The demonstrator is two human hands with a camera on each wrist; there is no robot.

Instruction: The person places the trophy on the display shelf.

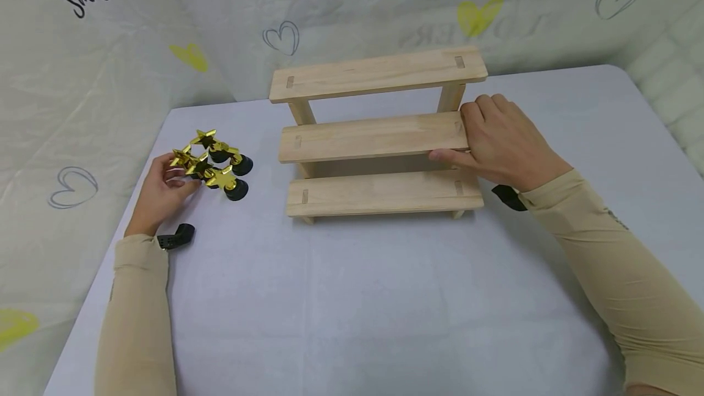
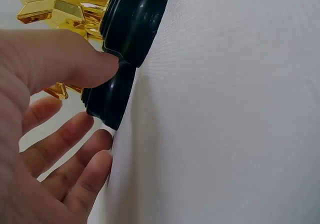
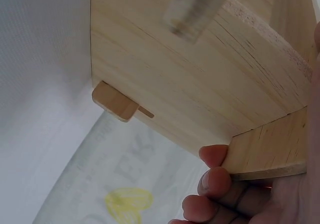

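Several gold star trophies with black round bases stand bunched on the left of the table. My left hand is beside them, its fingers loosely bent and the thumb against a black base in the left wrist view. Toward the back middle stands a three-tier wooden display shelf. With my right hand I grip the right end of its middle tier, thumb along the front and fingers over the end. The right wrist view has the fingertips curled round that board's end.
A white cloth covers the table. Behind and to the left hangs a pale curtain printed with hearts and words. Black wrist cameras sit by my left wrist and right wrist.
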